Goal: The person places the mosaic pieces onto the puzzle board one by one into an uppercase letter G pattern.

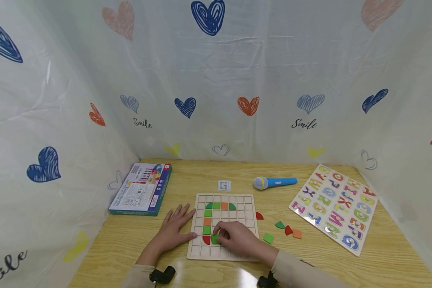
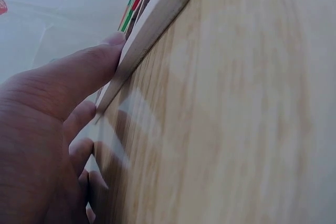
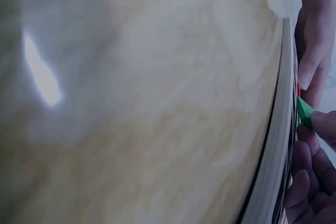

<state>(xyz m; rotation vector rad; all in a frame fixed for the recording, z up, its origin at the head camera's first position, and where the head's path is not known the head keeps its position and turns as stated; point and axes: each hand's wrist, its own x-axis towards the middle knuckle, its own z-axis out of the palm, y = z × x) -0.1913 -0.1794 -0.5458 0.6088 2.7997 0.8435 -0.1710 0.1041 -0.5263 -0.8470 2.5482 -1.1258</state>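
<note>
Well, your right hand (image 1: pixel 236 239) pinched a flat green tile (image 1: pixel 214 240) at the pale wooden grid board (image 1: pixel 243 208), beside its red quarter-circle tile (image 1: pixel 206 240); your spread left hand (image 1: pixel 174 228) touched the board's left edge.

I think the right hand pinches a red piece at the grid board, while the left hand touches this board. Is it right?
The colour is wrong: the right wrist view shows the right hand pinching a green piece. The left hand does touch the grid board.
</note>
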